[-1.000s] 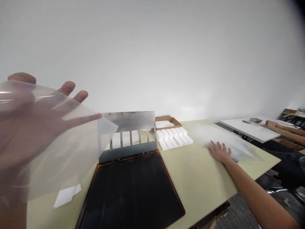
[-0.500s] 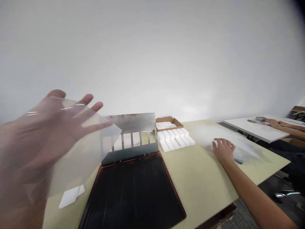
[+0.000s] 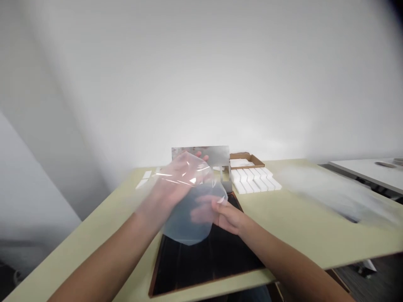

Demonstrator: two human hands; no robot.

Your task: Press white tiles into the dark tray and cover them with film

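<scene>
Right grip [image 3: 222, 214] gone from the near edge of the sheets [image 3: 333, 191] on the right; now at the right edge of the film [image 3: 189, 233], thumb over it. Left grip [image 3: 179, 178] brought in from far left, closer to the other. Film, earlier left of the tray [image 3: 226, 256], now bowed across its far part. View swung left: tabletop [image 3: 107, 218] shows its left edge, co-worker's hands out of view.
</scene>
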